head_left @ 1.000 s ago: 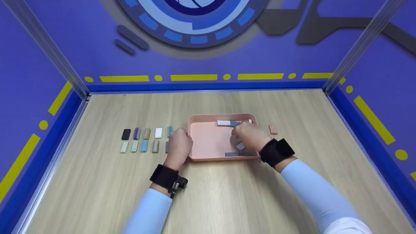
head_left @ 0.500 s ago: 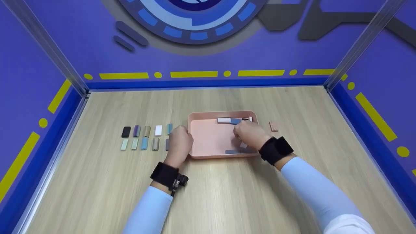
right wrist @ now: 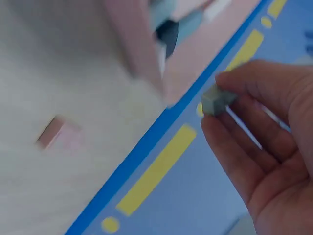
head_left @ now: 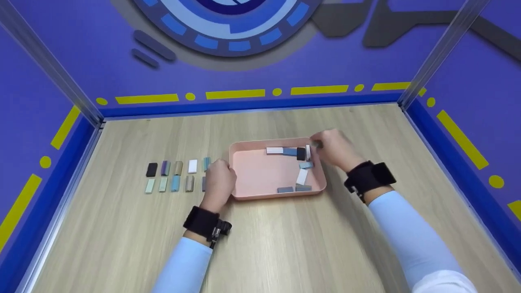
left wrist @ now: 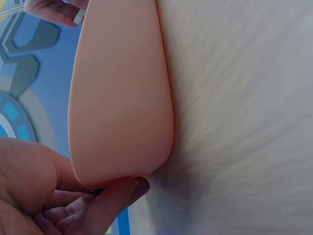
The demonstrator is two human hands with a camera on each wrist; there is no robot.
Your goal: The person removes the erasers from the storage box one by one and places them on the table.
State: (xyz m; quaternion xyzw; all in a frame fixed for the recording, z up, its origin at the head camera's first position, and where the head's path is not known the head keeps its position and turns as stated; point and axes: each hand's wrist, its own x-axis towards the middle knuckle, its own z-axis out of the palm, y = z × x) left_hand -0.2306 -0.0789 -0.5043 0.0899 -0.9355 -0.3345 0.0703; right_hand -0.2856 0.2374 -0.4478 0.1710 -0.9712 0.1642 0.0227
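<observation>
Evidently mid-transfer, the right hand (head_left: 334,147) pinches a grey-green block (right wrist: 213,102) by the far-right corner of the pink tray (head_left: 260,175), the left hand (head_left: 219,180) grips its left side, and next likely comes clearing its edge.

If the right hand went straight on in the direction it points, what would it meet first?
The right hand, its block leading, would likely meet the pink tray at its far right corner, or pass above; height is unclear.
</observation>
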